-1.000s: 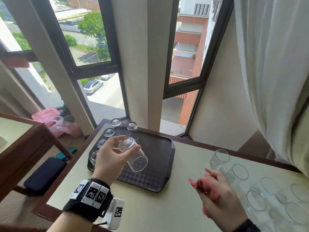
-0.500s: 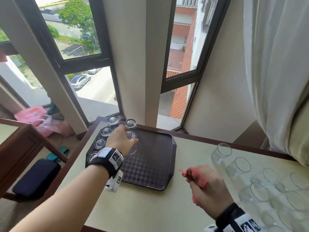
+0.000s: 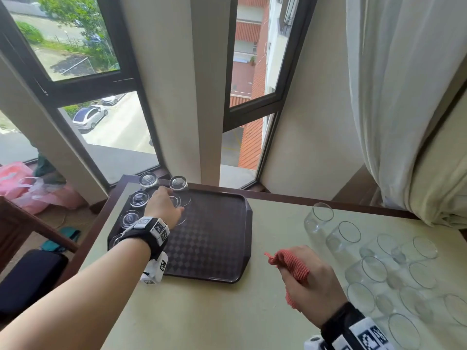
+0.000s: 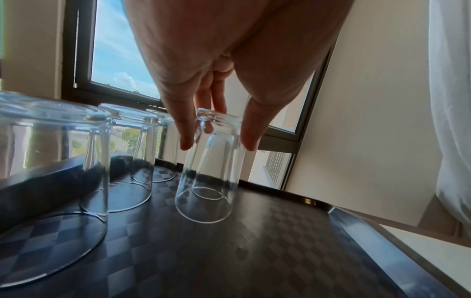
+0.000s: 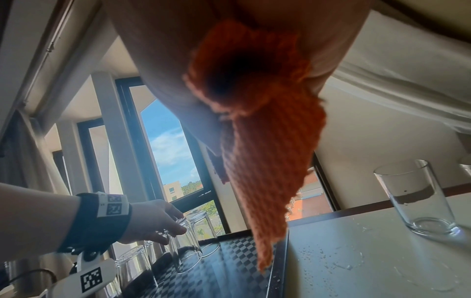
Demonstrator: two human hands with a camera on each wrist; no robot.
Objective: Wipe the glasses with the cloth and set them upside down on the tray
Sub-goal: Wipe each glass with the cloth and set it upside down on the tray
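The left hand [image 4: 216, 84] has carried the wiped glass [image 4: 211, 167] onto the tray [image 3: 222, 248] and stood it upside down, fingers still pinching its base; the right hand [image 3: 310, 286] grips the cloth [image 3: 290, 266] above the desk [image 3: 202, 311]. Release comes next; upright glasses [image 3: 379, 261] remain.

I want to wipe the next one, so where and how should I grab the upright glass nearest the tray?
Take the nearest upright glass round its side wall, about mid-height, coming from the tray side with the left hand. It stands mouth up, apart from its neighbours on that side, so fingers can wrap it freely.

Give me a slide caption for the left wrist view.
Left hand sets an upturned glass on the checkered tray beside other inverted glasses.
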